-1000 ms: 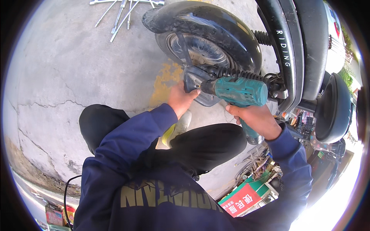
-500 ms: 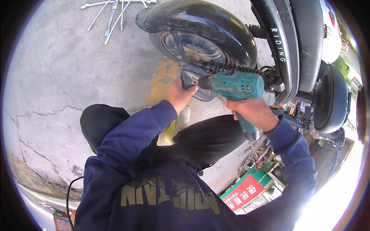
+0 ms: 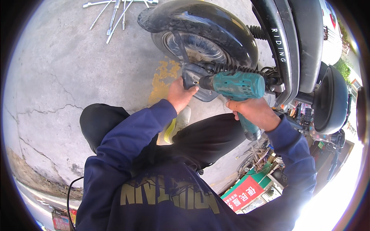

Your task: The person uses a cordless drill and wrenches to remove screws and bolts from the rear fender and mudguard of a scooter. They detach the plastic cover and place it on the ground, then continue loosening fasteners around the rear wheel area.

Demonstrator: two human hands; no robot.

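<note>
A teal cordless drill lies almost horizontal, with my right hand wrapped round its handle. Its nose meets a dark plate mounted beside the wheel of a black two-wheeler; a small brassy bit shows there, partly hidden. My left hand grips the plate's near edge, thumb up by the drill's tip, the other fingers mostly out of sight behind it. A black fender arches over the wheel, and a coil-spring shock runs just behind the drill.
Several metal wrenches lie on the cracked concrete at upper left. A black seat part juts out at right. Beyond my legs are a cluttered pile of tools and a red-and-green sign. A black cable hangs at lower left.
Over the last second the scene has shifted slightly up and left in view, the drill and right hand a little more upward. Both grips stay the same; little differs since half a second ago.
</note>
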